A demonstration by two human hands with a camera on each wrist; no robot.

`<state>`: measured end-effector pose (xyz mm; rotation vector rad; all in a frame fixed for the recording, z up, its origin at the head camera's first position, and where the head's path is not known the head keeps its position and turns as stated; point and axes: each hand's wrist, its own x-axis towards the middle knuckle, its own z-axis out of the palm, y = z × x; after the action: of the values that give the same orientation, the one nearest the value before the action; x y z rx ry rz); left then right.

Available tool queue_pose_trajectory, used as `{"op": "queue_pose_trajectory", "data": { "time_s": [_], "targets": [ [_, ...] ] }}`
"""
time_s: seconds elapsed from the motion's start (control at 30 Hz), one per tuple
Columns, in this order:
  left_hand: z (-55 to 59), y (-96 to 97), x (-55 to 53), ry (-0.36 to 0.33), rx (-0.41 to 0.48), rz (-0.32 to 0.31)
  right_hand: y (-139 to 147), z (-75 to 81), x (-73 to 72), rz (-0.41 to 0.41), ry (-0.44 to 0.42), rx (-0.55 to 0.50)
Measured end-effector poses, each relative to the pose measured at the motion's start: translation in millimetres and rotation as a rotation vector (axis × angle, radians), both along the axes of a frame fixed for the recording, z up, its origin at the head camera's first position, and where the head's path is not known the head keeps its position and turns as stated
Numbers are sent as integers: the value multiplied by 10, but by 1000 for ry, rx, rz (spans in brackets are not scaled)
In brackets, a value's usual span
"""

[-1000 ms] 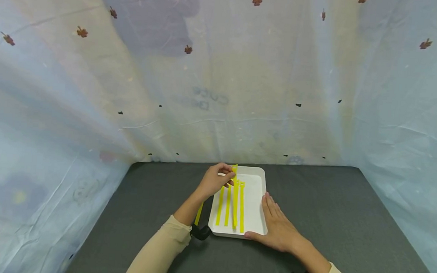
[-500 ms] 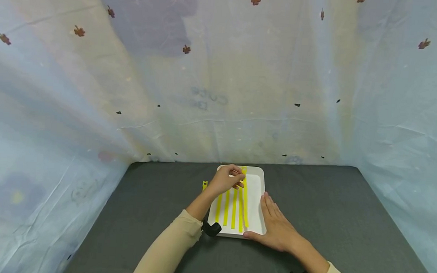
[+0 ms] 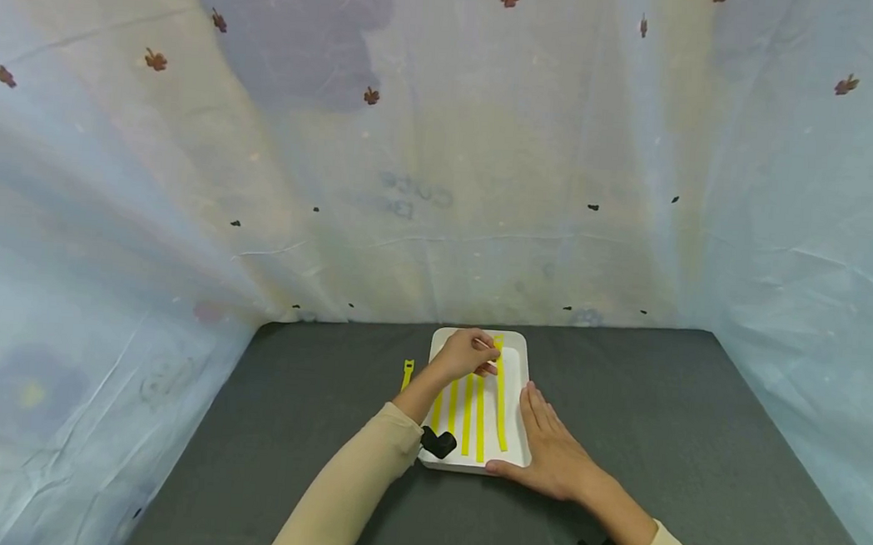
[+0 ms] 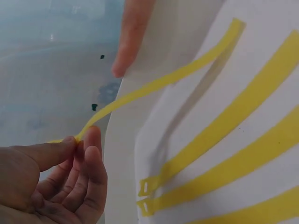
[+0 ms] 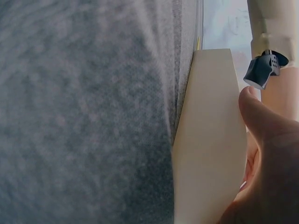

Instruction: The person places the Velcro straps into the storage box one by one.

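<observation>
My left hand [image 3: 467, 354] is over the far part of a white tray [image 3: 455, 467], pinching a yellow slotted cable tie strap [image 3: 502, 406] between thumb and fingertips near one end. In the left wrist view, that strap [image 4: 154, 86] slopes down from the pinch to its tail at the tray floor. Several similar flat straps [image 4: 233, 112] lie side by side in the tray, their slotted heads at one end. My right hand [image 3: 560, 459] lies along the tray's near right corner, fingers straight against the side, thumb at the near rim. The right wrist view shows the tray's outer wall [image 5: 210, 130] beside the thumb.
Another yellow strap [image 3: 408, 372] lies on the dark grey cloth-covered table [image 3: 308, 415] left of the tray, partly hidden by my left forearm. A pale patterned curtain [image 3: 442, 181] hangs behind the table and at both sides.
My left hand has moved right across the tray with the pinched strap, which now lies right of the others. The table strap's head has come into view. The right hand stays at the tray.
</observation>
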<state>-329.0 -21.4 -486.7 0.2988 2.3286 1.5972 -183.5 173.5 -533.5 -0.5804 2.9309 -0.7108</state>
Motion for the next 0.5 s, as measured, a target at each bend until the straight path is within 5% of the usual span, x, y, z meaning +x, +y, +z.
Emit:
{"op": "queue_pose_trajectory", "data": {
  "time_s": [0.5],
  "targets": [
    [-117,247,-14,16,-145,4,19,8,-6,12,-4,-9]
  ]
}}
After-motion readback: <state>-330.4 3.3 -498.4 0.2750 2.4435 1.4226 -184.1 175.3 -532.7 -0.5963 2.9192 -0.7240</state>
